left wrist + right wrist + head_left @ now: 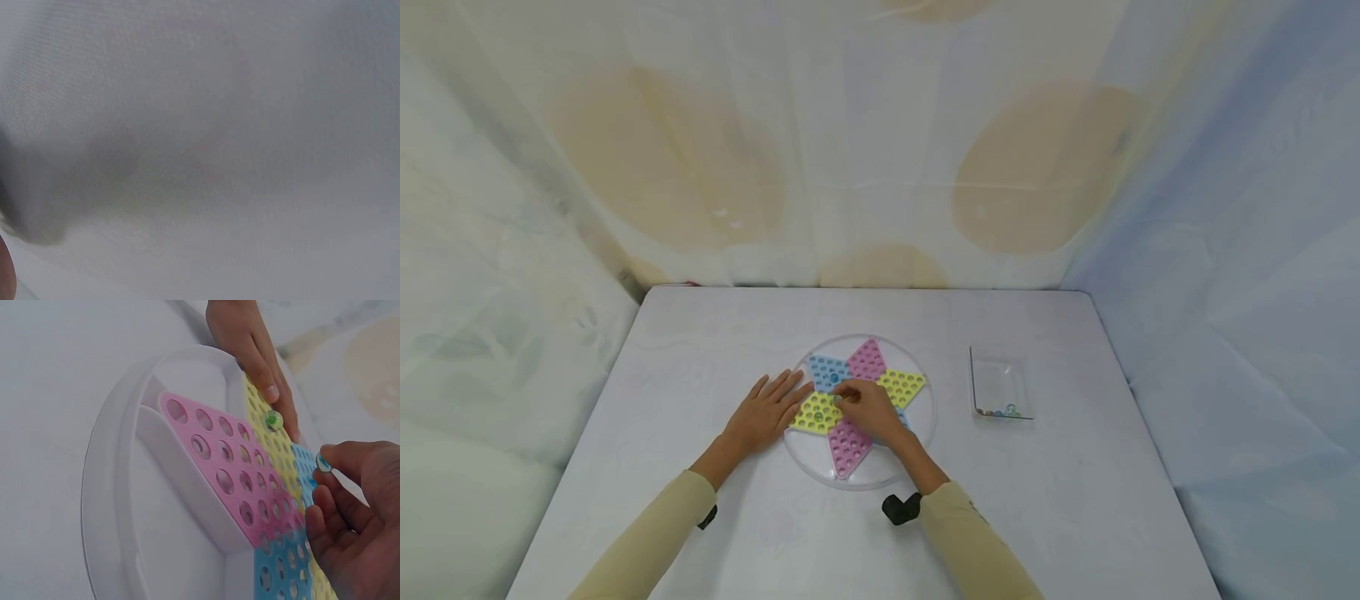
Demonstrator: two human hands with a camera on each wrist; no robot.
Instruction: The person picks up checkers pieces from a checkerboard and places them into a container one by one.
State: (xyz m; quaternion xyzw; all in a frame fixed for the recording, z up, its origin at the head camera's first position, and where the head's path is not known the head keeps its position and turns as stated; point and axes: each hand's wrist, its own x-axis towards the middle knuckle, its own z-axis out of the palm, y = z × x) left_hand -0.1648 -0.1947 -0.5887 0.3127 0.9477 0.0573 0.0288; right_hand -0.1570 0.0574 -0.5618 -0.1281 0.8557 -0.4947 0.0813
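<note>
A round white Chinese checkers board point(808, 457) with a pink, yellow and blue star of holes lies on the table. My left hand point(765, 414) rests at its left edge, fingers straight and reaching onto the star. Over the middle of the star, my right hand point(871, 411) pinches a clear marble with blue in it point(323, 463) between thumb and index finger. A green-centred marble point(273, 420) sits in a yellow section near the left hand. One blue marble point(834, 378) sits in the upper blue section. The left wrist view shows mostly blurred pale cloth.
To the right of the board stands a clear box point(1000, 377) with several marbles point(1011, 411) along its near side. The white table point(1060, 500) is enclosed by pale curtains point(865, 167) at the back and both sides.
</note>
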